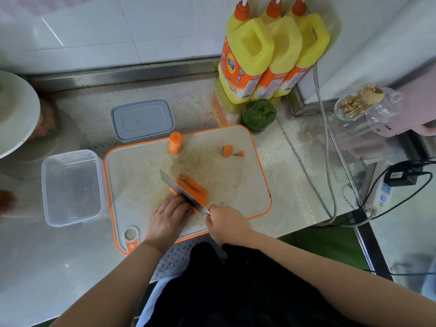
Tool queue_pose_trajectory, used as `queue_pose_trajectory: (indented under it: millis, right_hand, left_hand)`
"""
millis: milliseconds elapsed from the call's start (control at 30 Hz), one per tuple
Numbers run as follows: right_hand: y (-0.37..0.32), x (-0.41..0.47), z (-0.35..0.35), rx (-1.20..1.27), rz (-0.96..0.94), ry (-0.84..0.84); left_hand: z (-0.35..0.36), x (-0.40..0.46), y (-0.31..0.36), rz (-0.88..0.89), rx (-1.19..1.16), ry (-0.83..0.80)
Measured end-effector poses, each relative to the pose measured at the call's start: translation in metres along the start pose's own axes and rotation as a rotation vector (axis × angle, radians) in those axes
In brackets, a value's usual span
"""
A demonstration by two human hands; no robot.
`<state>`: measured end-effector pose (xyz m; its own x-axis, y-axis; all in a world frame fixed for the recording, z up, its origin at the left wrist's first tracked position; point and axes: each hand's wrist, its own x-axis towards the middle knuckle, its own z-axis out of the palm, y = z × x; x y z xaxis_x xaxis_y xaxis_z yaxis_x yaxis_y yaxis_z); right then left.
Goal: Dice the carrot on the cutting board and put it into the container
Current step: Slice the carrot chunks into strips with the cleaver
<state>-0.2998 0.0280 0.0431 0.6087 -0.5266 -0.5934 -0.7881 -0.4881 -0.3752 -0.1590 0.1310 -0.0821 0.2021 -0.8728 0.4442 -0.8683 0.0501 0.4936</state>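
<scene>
Steel counter, cutting board (pixel 238 185): left hand (pixel 168 218) curled, pinning carrot sticks (pixel 197 188); right hand (pixel 227 224) gripping knife (pixel 181 191).

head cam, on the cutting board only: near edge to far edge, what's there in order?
Left hand and right hand with the knife → carrot sticks → cut end slice → upright carrot chunk.

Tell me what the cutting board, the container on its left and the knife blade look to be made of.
Cutting board: likely plastic, matte off-white with a moulded orange rim, surface scuffed and stained.
Container: clear plastic; the worktop shows through its walls, which look glossy.
Knife blade: metal, probably steel, grey with a dull sheen. Its handle is hidden inside the right hand.
</scene>
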Motion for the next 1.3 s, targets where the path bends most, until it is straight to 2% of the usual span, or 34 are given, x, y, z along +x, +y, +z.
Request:
queue_pose_trajectory:
  millis: [733,1033,1300]
  right_hand:
    - [-0.019,0.008,-0.037,-0.113,0.004,-0.142]
    - [0.0,0.005,-0.007,-0.037,0.041,-0.083]
    - [-0.002,0.011,-0.012,-0.031,0.008,-0.081]
  left_hand:
    - [0.003,0.0,-0.002,-0.008,-0.007,0.014]
    - [0.002,-0.001,-0.002,-0.011,0.01,0.001]
    - [0.003,0.0,-0.002,-0.015,0.026,0.006]
